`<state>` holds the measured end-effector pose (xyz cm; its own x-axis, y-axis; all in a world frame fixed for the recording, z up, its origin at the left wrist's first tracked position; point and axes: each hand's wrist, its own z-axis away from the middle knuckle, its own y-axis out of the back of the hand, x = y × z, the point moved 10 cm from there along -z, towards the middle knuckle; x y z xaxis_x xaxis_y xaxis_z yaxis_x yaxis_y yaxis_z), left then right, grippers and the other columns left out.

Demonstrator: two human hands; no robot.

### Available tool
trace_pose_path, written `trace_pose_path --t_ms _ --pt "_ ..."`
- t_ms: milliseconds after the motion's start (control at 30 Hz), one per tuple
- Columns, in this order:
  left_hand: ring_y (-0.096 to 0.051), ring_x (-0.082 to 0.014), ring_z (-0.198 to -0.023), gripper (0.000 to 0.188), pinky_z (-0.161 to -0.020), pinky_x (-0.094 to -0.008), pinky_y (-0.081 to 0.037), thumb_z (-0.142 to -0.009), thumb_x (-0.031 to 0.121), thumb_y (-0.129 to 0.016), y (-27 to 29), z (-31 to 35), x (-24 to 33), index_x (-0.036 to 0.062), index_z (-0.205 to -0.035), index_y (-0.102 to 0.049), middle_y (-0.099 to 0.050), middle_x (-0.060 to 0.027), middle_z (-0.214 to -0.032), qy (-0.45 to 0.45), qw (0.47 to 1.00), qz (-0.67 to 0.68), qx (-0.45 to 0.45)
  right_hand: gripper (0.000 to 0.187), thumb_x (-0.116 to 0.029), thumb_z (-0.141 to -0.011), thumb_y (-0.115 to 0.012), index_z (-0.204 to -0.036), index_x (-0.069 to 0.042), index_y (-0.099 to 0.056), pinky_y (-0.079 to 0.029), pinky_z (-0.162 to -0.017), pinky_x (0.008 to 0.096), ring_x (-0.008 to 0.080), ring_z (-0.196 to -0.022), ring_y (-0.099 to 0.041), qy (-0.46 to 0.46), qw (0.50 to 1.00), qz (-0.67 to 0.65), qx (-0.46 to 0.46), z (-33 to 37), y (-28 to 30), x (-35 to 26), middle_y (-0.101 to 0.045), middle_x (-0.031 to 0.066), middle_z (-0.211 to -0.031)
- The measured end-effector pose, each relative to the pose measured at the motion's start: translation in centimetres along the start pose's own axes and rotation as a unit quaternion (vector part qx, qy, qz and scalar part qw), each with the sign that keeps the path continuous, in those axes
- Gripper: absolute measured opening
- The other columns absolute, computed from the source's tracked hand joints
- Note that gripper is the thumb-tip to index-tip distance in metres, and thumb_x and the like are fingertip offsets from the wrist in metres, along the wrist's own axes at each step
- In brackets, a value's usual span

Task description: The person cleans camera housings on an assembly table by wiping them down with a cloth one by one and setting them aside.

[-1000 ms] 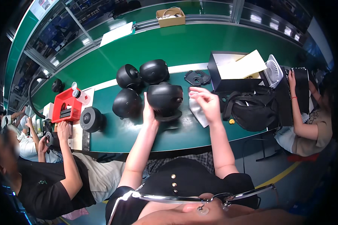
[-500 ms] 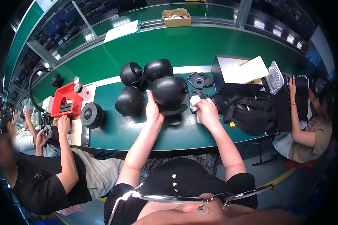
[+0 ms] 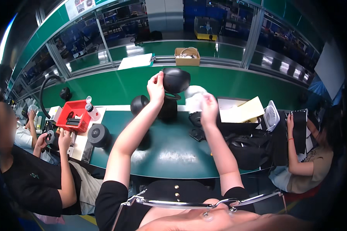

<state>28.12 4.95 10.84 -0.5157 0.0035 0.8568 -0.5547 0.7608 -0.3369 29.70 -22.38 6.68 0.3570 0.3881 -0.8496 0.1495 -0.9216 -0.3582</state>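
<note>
My left hand (image 3: 155, 89) is closed on a black rounded housing (image 3: 176, 79) with a disc-shaped base, lifted above the bench. A white cloth (image 3: 194, 99) hangs pinched in my right hand (image 3: 209, 109), just right of the housing and slightly blurred. Below the raised housing, similar black round housings stand on the green bench; one (image 3: 139, 104) shows beside my left forearm, another (image 3: 167, 110) under the held one. My left forearm partly hides a further one (image 3: 145, 141). Black bracket-like parts (image 3: 197, 134) lie near my right forearm.
To the left are a red bin (image 3: 81, 126), a white bottle (image 3: 91, 111) and a round black device (image 3: 98, 135). A black bag (image 3: 248, 153) and a white grille (image 3: 272, 116) are on the right. Behind stands a cardboard box (image 3: 187, 60). Co-workers sit at both sides.
My left hand has raised the black housing up and away from the bench. My right hand has lifted the white cloth from near the bracket parts toward it. The view has tilted upward.
</note>
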Motion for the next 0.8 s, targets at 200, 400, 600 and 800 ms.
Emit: trace_pose_path --t_ms 200,400,600,800 --pt "-0.065 -0.0130 -0.081 0.047 -0.076 -0.0275 -0.051 -0.088 0.039 -0.070 -3.0 -3.5 -2.2 -0.0055 -0.104 -0.070 -0.072 -0.0132 -0.091 0.013 0.991 -0.122 -0.061 0.028 -0.009 -0.089 -0.053 -0.113 0.002 -0.061 -0.044 -0.099 0.0416 0.0367 -0.115 -0.057 0.252 0.901 0.258 -0.244 1.4 -12.9 0.1 -0.062 0.0208 -0.118" --pt "-0.068 -0.0155 -0.081 0.052 -0.079 -0.0286 -0.051 -0.085 0.044 -0.071 -2.3 -7.3 -1.5 -0.0053 -0.103 -0.071 -0.073 -0.0158 -0.089 -0.039 0.980 -0.190 -0.032 0.037 -0.017 -0.092 -0.053 -0.125 0.000 -0.053 -0.045 -0.098 0.0409 0.0354 -0.118 -0.055 0.260 0.873 0.316 -0.264 -0.8 -14.6 1.7 -0.057 0.0193 -0.128" --pt "-0.066 -0.0139 -0.077 0.049 -0.078 -0.0285 -0.051 -0.083 0.043 -0.074 -2.5 -10.4 -1.5 -0.0024 -0.100 -0.073 -0.073 -0.0115 -0.085 -0.042 0.982 -0.186 -0.012 0.024 -0.014 -0.086 -0.054 -0.106 -0.007 -0.065 -0.052 -0.080 0.0444 0.0362 -0.093 -0.063 0.283 0.835 0.407 -0.240 -6.1 -12.0 5.7 -0.068 0.0169 -0.097" --pt "-0.060 -0.0148 -0.076 0.056 -0.075 -0.0321 -0.050 -0.089 0.048 -0.067 0.0 -15.8 -2.4 -0.0073 -0.088 -0.069 -0.067 -0.0095 -0.081 0.053 0.998 -0.008 0.040 0.029 -0.025 -0.090 -0.052 -0.104 -0.008 -0.071 -0.051 -0.087 0.0458 0.0381 -0.096 -0.065 -0.016 0.821 0.558 -0.120 -14.9 -1.9 14.2 -0.068 0.0209 -0.099"
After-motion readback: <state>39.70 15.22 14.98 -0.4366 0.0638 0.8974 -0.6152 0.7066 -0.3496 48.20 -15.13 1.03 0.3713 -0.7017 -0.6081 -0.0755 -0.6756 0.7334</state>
